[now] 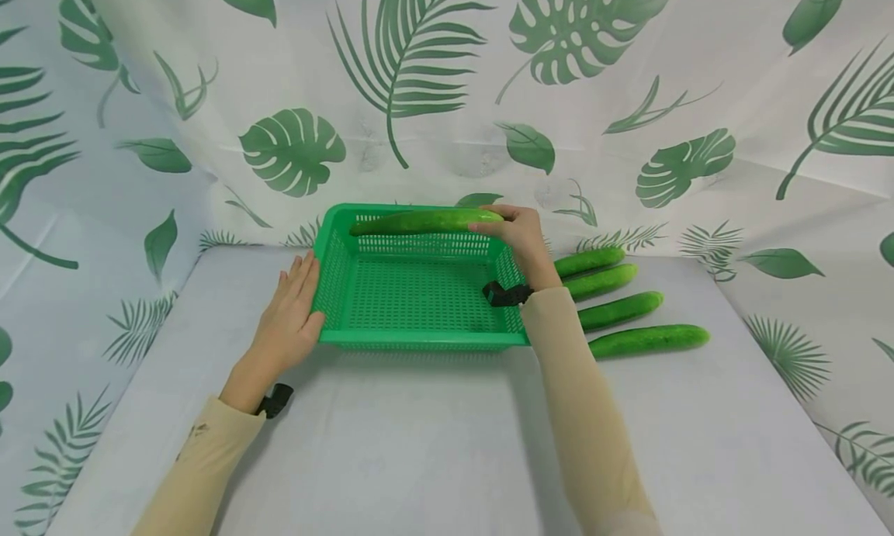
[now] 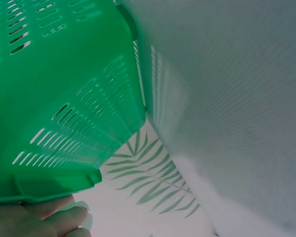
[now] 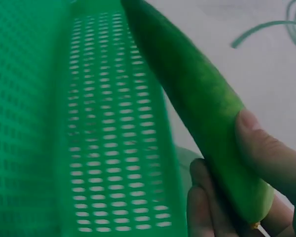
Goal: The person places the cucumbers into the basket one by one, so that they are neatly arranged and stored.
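A long cucumber [image 1: 426, 223] lies level over the back side of a green plastic basket [image 1: 419, 337]. My right hand [image 1: 518, 237] grips it by its right end, thumb on one side and fingers on the other, as the right wrist view shows of the cucumber [image 3: 202, 103]. Against the basket's left rim rests my left hand [image 1: 289, 311], its fingers straight and pointing away from me. In the left wrist view, fingertips [image 2: 69, 219] show at the rim of the basket [image 2: 64, 123]. The basket's slotted floor shows with nothing lying on it.
Several more cucumbers [image 1: 649, 340] lie side by side on the white table [image 1: 419, 443], right of the basket, partly hidden behind the right forearm. A leaf-printed cloth [image 1: 433, 133] hangs behind the table and along its sides. Each wrist wears a small black camera [image 1: 275, 400].
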A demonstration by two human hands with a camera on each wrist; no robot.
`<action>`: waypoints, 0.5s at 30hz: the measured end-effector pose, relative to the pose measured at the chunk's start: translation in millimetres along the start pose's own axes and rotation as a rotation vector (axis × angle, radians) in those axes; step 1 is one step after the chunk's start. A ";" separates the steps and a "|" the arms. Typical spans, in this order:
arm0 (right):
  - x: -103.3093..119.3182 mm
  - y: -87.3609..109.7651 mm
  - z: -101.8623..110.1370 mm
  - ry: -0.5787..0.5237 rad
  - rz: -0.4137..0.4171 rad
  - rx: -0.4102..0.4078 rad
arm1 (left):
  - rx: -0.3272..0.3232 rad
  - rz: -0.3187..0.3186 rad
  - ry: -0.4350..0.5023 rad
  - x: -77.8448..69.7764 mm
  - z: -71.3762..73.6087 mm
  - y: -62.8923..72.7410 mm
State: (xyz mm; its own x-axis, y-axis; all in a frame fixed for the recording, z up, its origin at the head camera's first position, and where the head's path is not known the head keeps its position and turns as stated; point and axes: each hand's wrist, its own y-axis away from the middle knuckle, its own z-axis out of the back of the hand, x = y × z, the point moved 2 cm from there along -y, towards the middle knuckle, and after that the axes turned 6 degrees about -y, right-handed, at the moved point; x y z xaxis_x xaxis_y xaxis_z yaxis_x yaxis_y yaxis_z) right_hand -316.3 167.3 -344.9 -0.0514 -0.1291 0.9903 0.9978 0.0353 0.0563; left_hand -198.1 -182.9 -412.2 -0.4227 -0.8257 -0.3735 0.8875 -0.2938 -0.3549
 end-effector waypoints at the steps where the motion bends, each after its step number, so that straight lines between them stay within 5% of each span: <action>1: -2.5 -0.2 -2.2 0.003 -0.006 -0.001 | -0.002 -0.002 0.000 0.2 -0.3 0.2; 15: -23.3 -6.6 -18.6 0.155 0.001 0.006 | 0.017 0.011 0.018 -0.9 1.0 1.1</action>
State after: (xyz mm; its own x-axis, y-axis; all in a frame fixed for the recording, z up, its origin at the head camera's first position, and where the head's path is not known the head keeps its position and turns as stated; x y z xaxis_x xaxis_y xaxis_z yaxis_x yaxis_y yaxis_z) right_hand -321.0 151.7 -370.6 -0.0425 -0.2805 0.9589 0.9975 0.0418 0.0565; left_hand -196.5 -182.9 -411.4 -0.4163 -0.8199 -0.3931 0.8950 -0.2934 -0.3360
